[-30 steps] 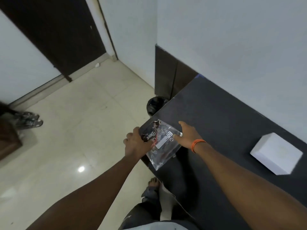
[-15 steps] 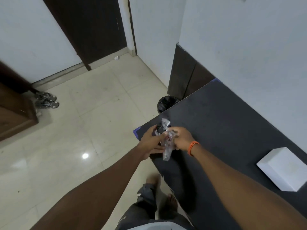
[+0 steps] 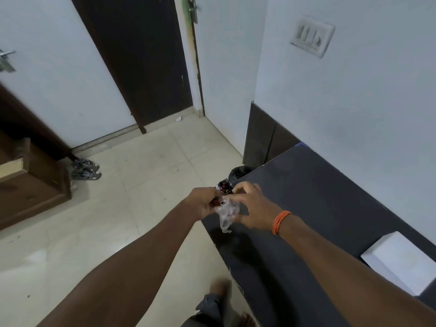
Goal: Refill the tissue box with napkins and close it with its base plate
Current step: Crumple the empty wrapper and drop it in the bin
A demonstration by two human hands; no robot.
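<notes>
Crumpled smaller than a moment ago, the clear plastic wrapper [image 3: 226,212] is now bunched between both hands above the near corner of the dark table [image 3: 306,208]. Fingers of the left hand [image 3: 203,204] close around its upper end; the right hand [image 3: 252,208] pinches it from the other side, an orange band [image 3: 280,221] at that wrist. The white tissue box [image 3: 401,263] sits well apart on the table by the right forearm. A black bin [image 3: 240,172] stands beyond the corner, sandals [image 3: 86,169] by the doorway.
</notes>
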